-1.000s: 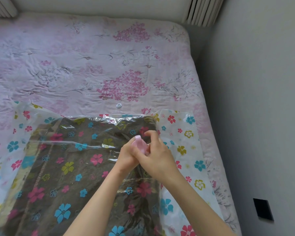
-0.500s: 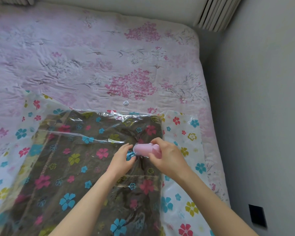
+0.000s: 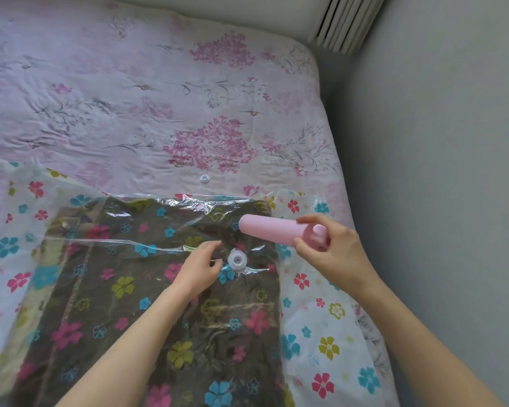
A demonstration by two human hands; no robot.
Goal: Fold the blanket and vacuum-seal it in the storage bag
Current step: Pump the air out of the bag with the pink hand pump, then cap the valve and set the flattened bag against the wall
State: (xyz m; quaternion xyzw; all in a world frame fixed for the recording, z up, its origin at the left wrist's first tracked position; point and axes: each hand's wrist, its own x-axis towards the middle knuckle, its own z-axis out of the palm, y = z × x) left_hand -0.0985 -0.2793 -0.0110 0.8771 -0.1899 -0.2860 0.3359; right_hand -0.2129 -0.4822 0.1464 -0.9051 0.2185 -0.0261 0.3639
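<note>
Blanket (image 3: 147,312) — dark brown, folded flat, lay inside clear storage bag (image 3: 315,315) w/ printed flowers, under & around left forearm, on bed (image 3: 159,98) w/ pink floral cover.

Valve (image 3: 237,259) — white, round, on bag's top face, just beside left hand's fingertips, thumb side. Not touched as far as visible.

Left hand (image 3: 199,267) — held low over bag, fingers loosely curved & slightly apart, holding nothing. Whether palm rested on plastic: can't tell.

Pump (image 3: 279,233) — pink cylinder, lying roughly horizontal in air, free end pointing toward left hand, raised above & beyond valve, apart from it.

Right hand (image 3: 332,248) — wrapped round pump's near end, thumb under, fingers curled over top; small pink knob showed between fingers.

Cap (image 3: 204,178) — small, clear/white, round, on bed cover past bag's far edge, well beyond both hands.

Radiator (image 3: 347,22) — white ribs, far corner, beyond right hand. Grey wall (image 3: 438,171) to outside of right hand.
</note>
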